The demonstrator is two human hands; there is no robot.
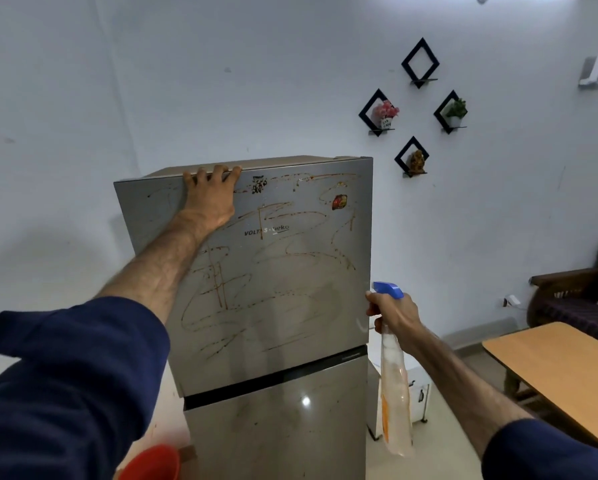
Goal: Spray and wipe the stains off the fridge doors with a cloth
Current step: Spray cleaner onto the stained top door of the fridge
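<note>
The fingers of the left hand are hooking over the top edge of the upper fridge door, palm lying flat against the steel. Judging from that hold, the person is bracing the door shut, and perhaps steadying themselves, so the panel will not swing under spray or rubbing.

The right hand is wrapping its fingers around the neck of a spray bottle, just off the door's right edge. A finger looks to be sitting at the trigger under the blue nozzle, which is pointing left towards the door, so spraying seems about to begin.

Reddish-brown stains are looping across nearly the whole upper door, from the top edge down towards its bottom. The lower door is showing fainter smudges. No cloth is appearing anywhere in view, so wiping looks some way off.

Farther out, a wooden table is standing to the right, and a red bucket is sitting near the fridge's left foot.
</note>
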